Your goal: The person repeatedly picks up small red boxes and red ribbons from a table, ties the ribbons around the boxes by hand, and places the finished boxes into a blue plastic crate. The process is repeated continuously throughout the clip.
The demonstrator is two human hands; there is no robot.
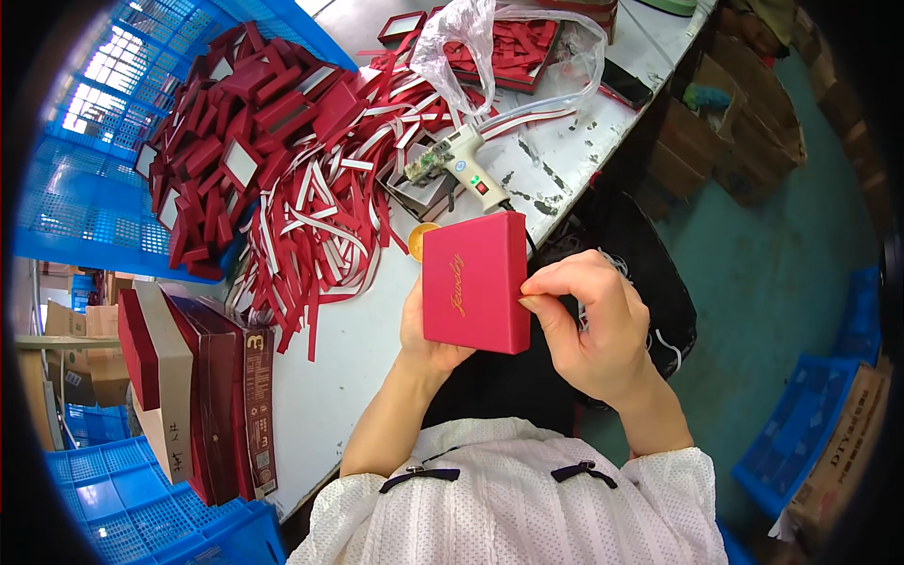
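In the head view, my left hand [424, 337] holds a red box [476, 282] from its left side and underneath, with most of those fingers hidden behind it. The gold-lettered face is turned up toward me, and the box is raised above the edge of the worktop [325, 377], directly between my two hands. On my right hand [603, 325] the fingers [576, 276] are drawn narrow, thumb and index tip together at the box's right edge; whether something thin is caught between them I cannot tell. I take the step in hand to be close work along that edge, by fingertip. To my mind the next move calls for a firm support from the left and a light, exact pinch from the right, so that the red covering isn't creased or marked. Just beyond my fingers lies a glue gun [477, 179], its small switch lit, and just past the box's upper left corner sits a yellow round piece [419, 243], partly covered by the box. Farther off to the left of my fingers spreads a tangle of red and white strips [320, 221], with a heap of small red boxes [250, 122] behind it in a blue crate [80, 202]. Well beyond my right fingers, a clear plastic bag [591, 58] lies near a dark phone [625, 85].
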